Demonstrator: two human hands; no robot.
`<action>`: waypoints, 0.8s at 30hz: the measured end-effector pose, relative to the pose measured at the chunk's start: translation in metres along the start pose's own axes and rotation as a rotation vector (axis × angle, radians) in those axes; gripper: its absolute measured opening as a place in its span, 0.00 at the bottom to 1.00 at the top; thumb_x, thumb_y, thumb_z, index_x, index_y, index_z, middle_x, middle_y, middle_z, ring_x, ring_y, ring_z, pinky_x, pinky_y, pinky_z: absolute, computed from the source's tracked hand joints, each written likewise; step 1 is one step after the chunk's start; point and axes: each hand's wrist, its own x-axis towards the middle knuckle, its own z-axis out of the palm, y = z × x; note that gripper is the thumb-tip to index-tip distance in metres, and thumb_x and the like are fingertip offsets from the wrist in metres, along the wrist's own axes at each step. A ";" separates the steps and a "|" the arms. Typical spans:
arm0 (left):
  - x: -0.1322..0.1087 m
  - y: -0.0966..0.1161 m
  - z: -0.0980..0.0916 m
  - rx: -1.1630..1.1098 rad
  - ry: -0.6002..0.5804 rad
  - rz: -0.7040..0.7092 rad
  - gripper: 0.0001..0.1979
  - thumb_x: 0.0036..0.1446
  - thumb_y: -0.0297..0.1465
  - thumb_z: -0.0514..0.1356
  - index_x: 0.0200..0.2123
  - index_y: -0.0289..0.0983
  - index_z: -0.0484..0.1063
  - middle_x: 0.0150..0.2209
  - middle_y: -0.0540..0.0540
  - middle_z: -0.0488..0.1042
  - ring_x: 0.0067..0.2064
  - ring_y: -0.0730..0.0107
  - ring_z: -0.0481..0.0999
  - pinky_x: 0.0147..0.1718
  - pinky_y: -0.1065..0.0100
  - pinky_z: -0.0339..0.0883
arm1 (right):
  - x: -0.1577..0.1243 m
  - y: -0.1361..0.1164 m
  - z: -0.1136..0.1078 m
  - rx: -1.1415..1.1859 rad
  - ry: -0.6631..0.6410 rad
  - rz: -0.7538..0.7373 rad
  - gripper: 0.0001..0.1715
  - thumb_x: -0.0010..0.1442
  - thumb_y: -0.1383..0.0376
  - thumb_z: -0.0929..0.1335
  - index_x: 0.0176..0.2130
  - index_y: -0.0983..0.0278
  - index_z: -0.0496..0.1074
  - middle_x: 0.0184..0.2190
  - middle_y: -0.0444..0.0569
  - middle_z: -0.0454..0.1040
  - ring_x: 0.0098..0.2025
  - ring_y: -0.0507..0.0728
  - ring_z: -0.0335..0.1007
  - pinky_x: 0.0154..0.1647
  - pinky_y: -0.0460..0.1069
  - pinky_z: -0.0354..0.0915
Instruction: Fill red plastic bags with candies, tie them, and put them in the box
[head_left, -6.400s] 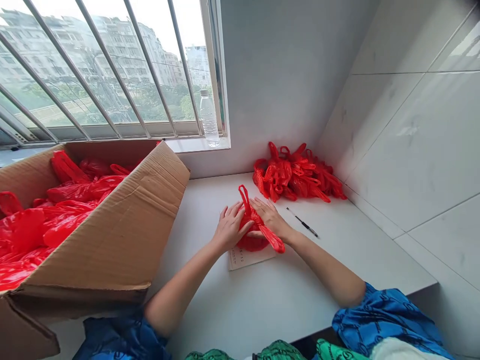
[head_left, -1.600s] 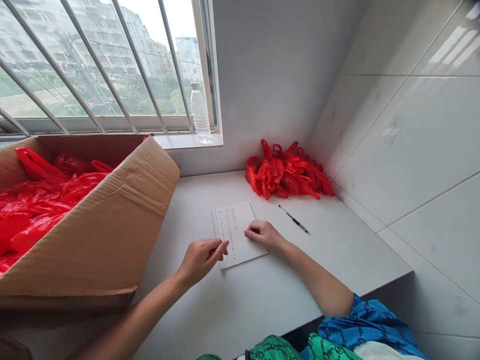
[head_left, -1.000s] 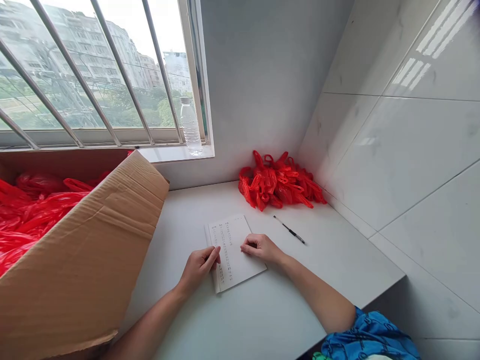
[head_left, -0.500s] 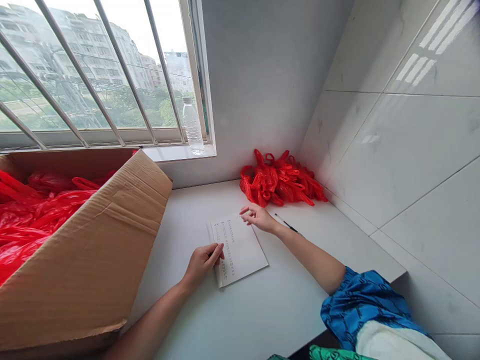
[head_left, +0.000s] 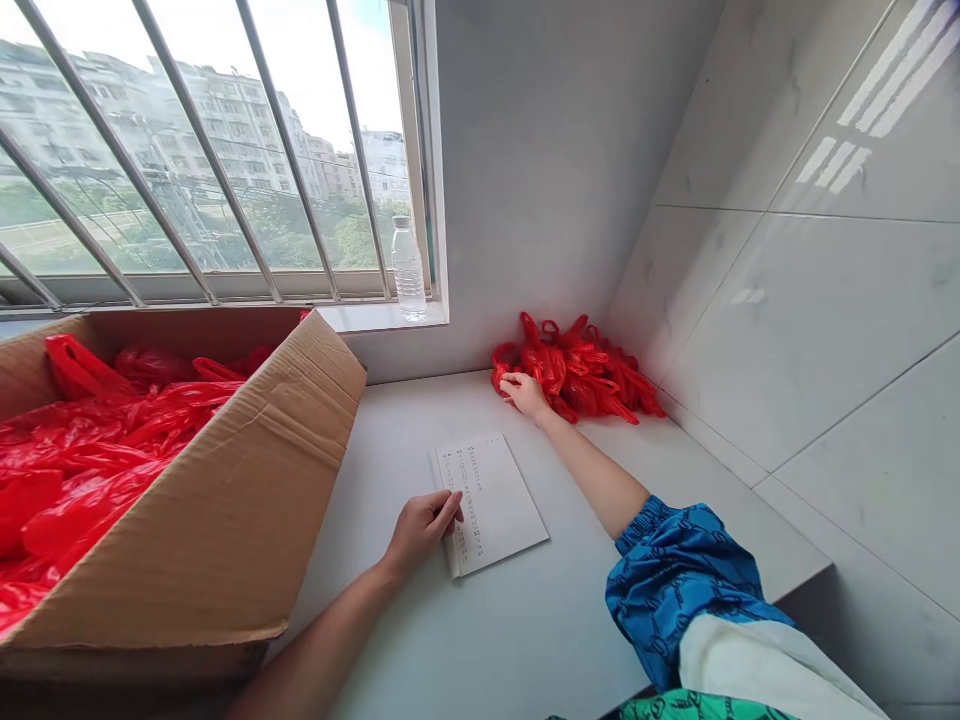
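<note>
A white notebook (head_left: 504, 500) with columns of small handwritten marks lies on the white tabletop (head_left: 405, 630). My left hand (head_left: 424, 525) rests over its lower left edge, fingers curled in and thumb pressed against them; whatever may be inside is hidden. Beyond the notebook, a heap of red plastic bags (head_left: 585, 365) lies against the wall. My right hand (head_left: 529, 396) is at the near left side of this heap, fingers parted and bent, the tips overlapping the leftmost bag. Whether they grip it does not show.
On the left stands an open cardboard box (head_left: 217, 500) filled with red plastic bags (head_left: 112, 440). A clear plastic bottle (head_left: 408, 270) stands on the windowsill beside the barred window. A tiled wall (head_left: 847, 320) borders the table on the right.
My right hand has moved from above the notebook's upper edge forward to the red bags. Its forearm now covers the pen seen before. My left hand keeps its place on the notebook.
</note>
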 end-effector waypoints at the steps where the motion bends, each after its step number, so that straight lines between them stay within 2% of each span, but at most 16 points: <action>1: 0.000 0.000 0.000 -0.002 0.000 0.001 0.27 0.66 0.49 0.50 0.25 0.37 0.73 0.21 0.51 0.70 0.23 0.74 0.64 0.27 0.72 0.57 | -0.001 -0.007 -0.006 0.023 0.006 -0.027 0.17 0.59 0.59 0.70 0.46 0.65 0.74 0.46 0.55 0.76 0.43 0.57 0.77 0.37 0.50 0.78; 4: 0.001 0.001 0.000 -0.015 0.005 0.007 0.28 0.66 0.50 0.50 0.25 0.36 0.73 0.21 0.51 0.70 0.23 0.74 0.64 0.27 0.72 0.57 | -0.010 -0.031 -0.023 0.096 -0.015 -0.114 0.18 0.60 0.53 0.69 0.42 0.64 0.75 0.40 0.51 0.78 0.42 0.56 0.78 0.39 0.50 0.77; 7: 0.002 0.003 0.000 -0.056 0.016 0.002 0.27 0.65 0.50 0.50 0.25 0.36 0.74 0.20 0.50 0.70 0.23 0.73 0.65 0.26 0.72 0.58 | -0.029 -0.053 -0.033 0.154 -0.080 -0.166 0.22 0.59 0.48 0.69 0.40 0.64 0.77 0.39 0.50 0.79 0.37 0.54 0.78 0.42 0.50 0.75; 9: 0.002 0.004 0.000 -0.117 0.036 -0.003 0.26 0.64 0.49 0.52 0.26 0.36 0.74 0.20 0.50 0.70 0.23 0.73 0.65 0.26 0.72 0.58 | -0.046 -0.058 -0.035 0.191 -0.158 -0.179 0.24 0.59 0.47 0.69 0.40 0.64 0.78 0.39 0.50 0.80 0.35 0.54 0.77 0.42 0.50 0.74; 13: 0.003 0.004 0.002 -0.247 0.137 -0.003 0.22 0.62 0.48 0.55 0.28 0.36 0.75 0.19 0.51 0.68 0.23 0.73 0.65 0.25 0.72 0.60 | -0.081 -0.039 -0.038 0.093 -0.402 -0.122 0.25 0.60 0.45 0.68 0.36 0.64 0.77 0.33 0.48 0.79 0.32 0.54 0.75 0.39 0.51 0.72; 15: 0.003 0.002 0.003 -0.278 0.218 -0.013 0.23 0.63 0.47 0.54 0.28 0.36 0.74 0.19 0.51 0.67 0.23 0.73 0.65 0.25 0.72 0.60 | -0.098 -0.023 -0.040 -0.033 -0.455 -0.083 0.25 0.59 0.45 0.68 0.33 0.64 0.76 0.28 0.47 0.77 0.31 0.55 0.74 0.38 0.51 0.70; 17: 0.003 0.001 0.001 -0.308 0.321 -0.019 0.23 0.64 0.47 0.52 0.27 0.36 0.72 0.19 0.51 0.66 0.23 0.73 0.64 0.26 0.71 0.61 | -0.115 -0.012 -0.044 -0.126 -0.419 -0.096 0.23 0.59 0.46 0.69 0.32 0.64 0.75 0.30 0.47 0.78 0.30 0.55 0.73 0.37 0.50 0.68; 19: 0.006 0.003 -0.001 -0.328 0.427 -0.013 0.22 0.65 0.46 0.50 0.28 0.36 0.70 0.21 0.50 0.67 0.26 0.72 0.66 0.28 0.71 0.62 | -0.130 -0.009 -0.047 -0.196 -0.317 -0.170 0.21 0.62 0.47 0.67 0.33 0.63 0.73 0.38 0.48 0.78 0.29 0.52 0.71 0.36 0.49 0.67; 21: 0.011 0.007 -0.005 -0.353 0.546 0.005 0.20 0.66 0.46 0.49 0.33 0.37 0.69 0.28 0.48 0.70 0.31 0.71 0.69 0.33 0.71 0.65 | -0.143 -0.013 -0.047 -0.253 -0.187 -0.271 0.19 0.64 0.49 0.66 0.33 0.62 0.72 0.43 0.48 0.77 0.28 0.51 0.68 0.34 0.49 0.65; 24: 0.021 0.018 -0.009 -0.413 0.697 0.053 0.17 0.66 0.44 0.50 0.43 0.38 0.68 0.42 0.44 0.74 0.42 0.68 0.73 0.41 0.69 0.68 | -0.158 -0.019 -0.042 -0.322 -0.078 -0.375 0.16 0.66 0.52 0.65 0.37 0.61 0.70 0.41 0.48 0.75 0.26 0.51 0.66 0.34 0.49 0.64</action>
